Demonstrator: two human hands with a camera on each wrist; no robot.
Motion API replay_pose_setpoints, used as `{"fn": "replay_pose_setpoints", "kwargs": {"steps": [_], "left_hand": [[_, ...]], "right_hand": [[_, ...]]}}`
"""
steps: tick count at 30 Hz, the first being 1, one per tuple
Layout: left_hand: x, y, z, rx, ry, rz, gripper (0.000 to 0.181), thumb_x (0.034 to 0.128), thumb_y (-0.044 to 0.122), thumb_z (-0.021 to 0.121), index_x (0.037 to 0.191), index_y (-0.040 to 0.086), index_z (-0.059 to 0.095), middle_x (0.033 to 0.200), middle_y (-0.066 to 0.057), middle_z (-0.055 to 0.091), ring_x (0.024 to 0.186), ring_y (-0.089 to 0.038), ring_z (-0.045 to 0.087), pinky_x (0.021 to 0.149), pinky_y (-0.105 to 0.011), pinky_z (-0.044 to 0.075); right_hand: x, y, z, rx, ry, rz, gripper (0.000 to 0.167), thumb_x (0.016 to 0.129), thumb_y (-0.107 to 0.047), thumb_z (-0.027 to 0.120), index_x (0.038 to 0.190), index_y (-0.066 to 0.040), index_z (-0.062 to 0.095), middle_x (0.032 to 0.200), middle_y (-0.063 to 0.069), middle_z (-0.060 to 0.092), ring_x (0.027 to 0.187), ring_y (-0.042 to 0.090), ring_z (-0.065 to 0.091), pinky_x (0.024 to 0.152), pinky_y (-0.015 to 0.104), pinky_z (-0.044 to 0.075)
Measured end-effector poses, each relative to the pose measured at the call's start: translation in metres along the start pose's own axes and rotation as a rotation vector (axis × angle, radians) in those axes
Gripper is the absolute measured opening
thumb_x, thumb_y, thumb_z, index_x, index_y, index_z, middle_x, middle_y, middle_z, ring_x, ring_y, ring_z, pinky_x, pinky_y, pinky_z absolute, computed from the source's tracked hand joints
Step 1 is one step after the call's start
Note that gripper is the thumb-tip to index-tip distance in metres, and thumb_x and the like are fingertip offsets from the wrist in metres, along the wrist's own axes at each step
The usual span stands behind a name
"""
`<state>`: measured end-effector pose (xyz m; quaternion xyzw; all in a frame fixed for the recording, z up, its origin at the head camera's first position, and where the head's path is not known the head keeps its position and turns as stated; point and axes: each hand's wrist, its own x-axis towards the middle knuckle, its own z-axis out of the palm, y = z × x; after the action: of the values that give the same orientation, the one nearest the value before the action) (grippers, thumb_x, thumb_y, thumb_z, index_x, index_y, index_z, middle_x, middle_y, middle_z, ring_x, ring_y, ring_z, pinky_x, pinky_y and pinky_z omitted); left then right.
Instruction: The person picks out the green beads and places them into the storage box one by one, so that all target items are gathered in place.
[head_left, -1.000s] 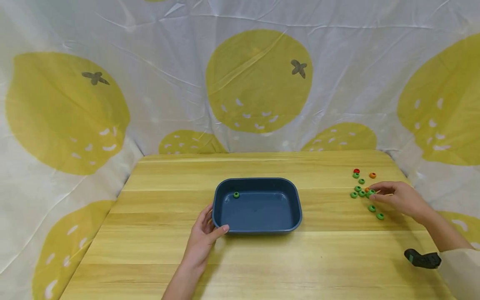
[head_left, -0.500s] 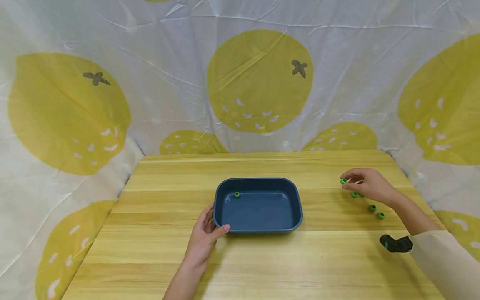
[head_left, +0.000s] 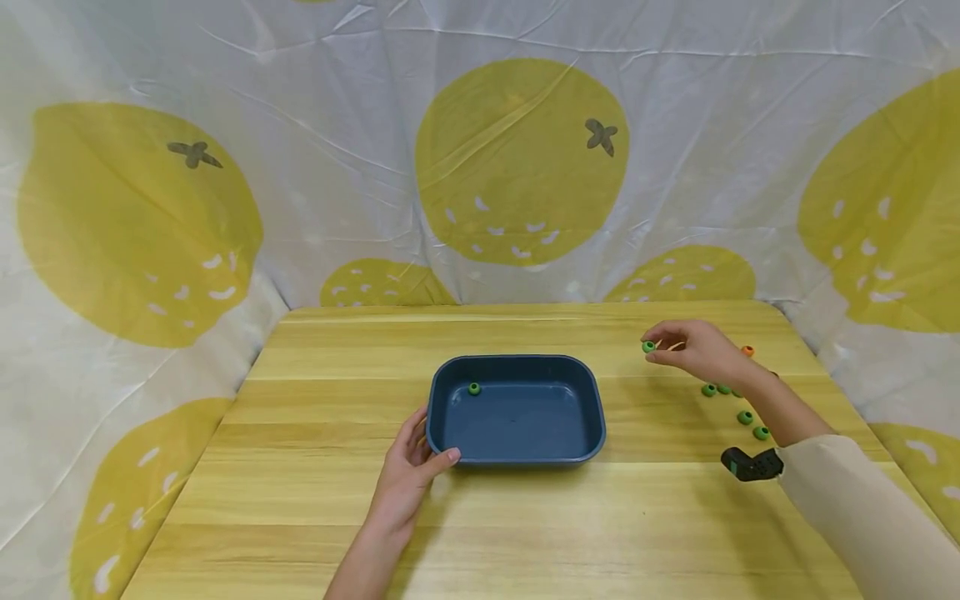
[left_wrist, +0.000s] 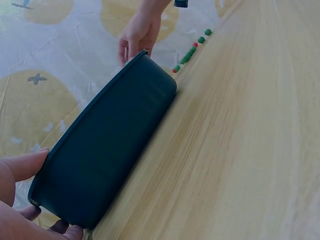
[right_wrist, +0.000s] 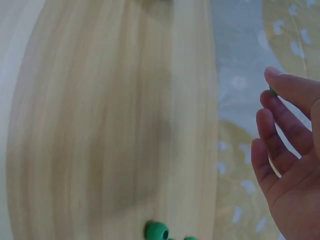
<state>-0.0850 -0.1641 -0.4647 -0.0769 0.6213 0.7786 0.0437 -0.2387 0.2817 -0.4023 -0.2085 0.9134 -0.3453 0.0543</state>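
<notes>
My left hand point(head_left: 403, 483) grips the left near corner of a dark blue rectangular basin point(head_left: 517, 427). Its thumb lies over the rim; in the left wrist view the other fingers reach under the basin's side point(left_wrist: 107, 140). One green bead point(head_left: 474, 388) lies inside, toward the far left. Right of the basin, my right hand point(head_left: 701, 350) holds a green bead point(head_left: 648, 346) raised above the table, pinched between thumb and forefinger. In the right wrist view that bead point(right_wrist: 273, 91) is mostly hidden by the fingertips.
Several beads lie at the table's right, including a green bead point(head_left: 745, 417) and an orange bead point(head_left: 747, 351); my right forearm hides some. A black device point(head_left: 752, 464) sits at the right wrist. A lemon-print curtain point(head_left: 517, 162) hangs behind the wooden table point(head_left: 315, 433).
The right hand has pinched a green bead from the group, lifted it and moved left toward the basin. My left hand and the basin have stayed put.
</notes>
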Motion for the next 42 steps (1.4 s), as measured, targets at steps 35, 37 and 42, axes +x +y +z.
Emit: {"fn": "replay_pose_setpoints", "kwargs": {"steps": [35,37,42], "left_hand": [[0.000,0.000,0.000,0.007,-0.006,0.007,0.083,0.0898,-0.003,0.077,0.160,0.011,0.035,0.156,-0.015,0.041,0.139,-0.032,0.043,0.101,-0.024,0.046],[0.000,0.000,0.000,0.005,-0.008,0.007,0.083,0.0898,-0.002,0.078,0.160,0.011,0.035,0.156,-0.015,0.041,0.139,-0.032,0.043,0.100,-0.024,0.046],[0.000,-0.001,0.000,0.003,-0.009,0.011,0.083,0.0895,-0.002,0.078,0.160,0.010,0.035,0.156,-0.016,0.041,0.138,-0.033,0.043,0.100,-0.024,0.047]], "right_hand": [[0.075,-0.070,0.034,0.011,-0.161,-0.220,0.025,0.097,-0.013,0.075,0.120,-0.005,0.073,0.114,0.005,0.071,0.099,0.023,0.069,0.090,0.046,0.056],[0.078,-0.075,0.037,0.018,-0.181,-0.228,0.025,0.097,-0.013,0.074,0.121,-0.005,0.073,0.116,0.005,0.070,0.100,0.023,0.068,0.091,0.046,0.056],[0.086,-0.085,0.046,0.015,-0.221,-0.254,0.024,0.098,-0.013,0.074,0.120,-0.006,0.074,0.116,0.005,0.070,0.100,0.022,0.067,0.091,0.044,0.056]]}}
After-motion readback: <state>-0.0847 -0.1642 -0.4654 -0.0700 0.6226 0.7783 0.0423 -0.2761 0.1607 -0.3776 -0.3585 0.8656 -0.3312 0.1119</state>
